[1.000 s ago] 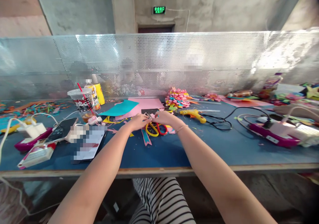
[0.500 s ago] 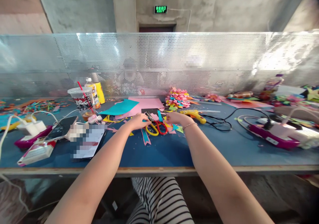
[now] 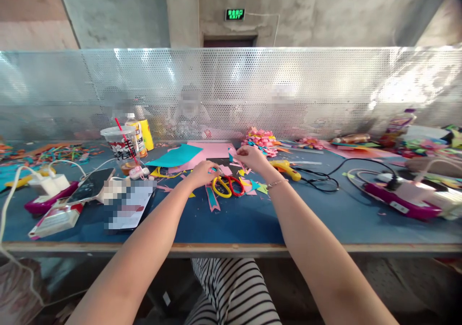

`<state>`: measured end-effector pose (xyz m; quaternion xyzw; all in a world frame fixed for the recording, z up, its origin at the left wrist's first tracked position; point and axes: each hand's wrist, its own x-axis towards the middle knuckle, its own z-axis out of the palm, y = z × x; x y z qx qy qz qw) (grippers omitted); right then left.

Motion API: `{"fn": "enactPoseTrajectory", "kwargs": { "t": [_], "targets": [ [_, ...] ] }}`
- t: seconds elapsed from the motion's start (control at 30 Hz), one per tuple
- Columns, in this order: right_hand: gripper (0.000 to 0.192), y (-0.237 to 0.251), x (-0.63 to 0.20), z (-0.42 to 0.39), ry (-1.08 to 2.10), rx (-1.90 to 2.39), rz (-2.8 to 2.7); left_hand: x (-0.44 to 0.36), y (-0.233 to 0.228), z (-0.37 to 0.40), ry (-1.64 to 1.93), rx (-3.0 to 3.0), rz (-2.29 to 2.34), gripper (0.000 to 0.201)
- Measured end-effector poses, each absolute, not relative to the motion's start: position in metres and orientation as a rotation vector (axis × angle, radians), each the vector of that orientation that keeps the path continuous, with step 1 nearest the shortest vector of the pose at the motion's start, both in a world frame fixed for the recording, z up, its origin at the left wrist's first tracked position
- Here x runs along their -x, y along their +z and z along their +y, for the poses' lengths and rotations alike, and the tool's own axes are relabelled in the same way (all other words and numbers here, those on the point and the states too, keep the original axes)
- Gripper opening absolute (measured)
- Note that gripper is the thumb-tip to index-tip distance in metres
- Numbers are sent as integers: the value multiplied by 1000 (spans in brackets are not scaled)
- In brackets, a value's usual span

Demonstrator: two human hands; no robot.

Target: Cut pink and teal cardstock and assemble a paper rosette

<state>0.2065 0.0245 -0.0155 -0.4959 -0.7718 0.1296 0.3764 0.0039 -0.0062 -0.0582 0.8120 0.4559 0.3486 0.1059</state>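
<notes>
My right hand (image 3: 252,157) is raised a little over the tabletop, its fingers pinched on a pink-and-blue paper strip (image 3: 231,154). Lower and to the left, the fingers of my left hand (image 3: 204,174) are drawn together beside a small pink paper piece (image 3: 226,170); what they grip, if anything, is too small to make out. Just in front of them lie scissors with one yellow and one red handle loop (image 3: 221,187), blades partly hidden. Close by, a pink-and-blue ribbon-shaped paper piece (image 3: 212,200) rests flat on the table.
Pink sheets and a blue sheet (image 3: 176,155) lie behind my hands, near a paper flower cluster (image 3: 260,141). A yellow glue gun (image 3: 287,168) with a black cord is on the right. Phone (image 3: 133,207), drink cup (image 3: 122,147) and power strips (image 3: 404,202) stand at the sides.
My right hand has moved up and away from the table, lifting the pink-and-blue strip. My left hand has shifted slightly, and a pink paper piece now shows beside its fingers.
</notes>
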Motion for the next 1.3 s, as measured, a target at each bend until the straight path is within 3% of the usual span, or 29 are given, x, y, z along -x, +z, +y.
{"fn": "enactPoseTrajectory", "kwargs": {
  "t": [0.1,0.23,0.43,0.8,0.9,1.0,1.1,1.2,1.3],
  "targets": [
    [23,-19,-189,20,581,1005,-1904,-8,-55,-7,1180,-2207,1288,35],
    [19,-30,-169,15,647,834,-1949,-11,-50,-10,1260,-2033,1288,29],
    [19,-37,-163,17,752,814,-1829,-13,-45,-17,1414,-1653,1015,14],
    [27,-41,-157,14,1028,718,-1687,-11,-49,-6,1544,-1400,886,10],
    [21,-35,-167,14,838,939,-1815,-9,-48,-6,1555,-1309,892,8],
    [17,-32,-185,21,292,1259,-1988,-6,-46,-6,1568,-1248,912,7],
    [27,-34,-201,30,-62,1487,-2089,-3,-47,-4,1572,-1206,942,9],
    [27,-36,-200,31,-70,1501,-2159,-1,-52,1,1585,-1210,991,13],
    [22,-36,-185,23,194,1224,-2212,-1,-54,5,1624,-1223,1044,17]
  ]
}}
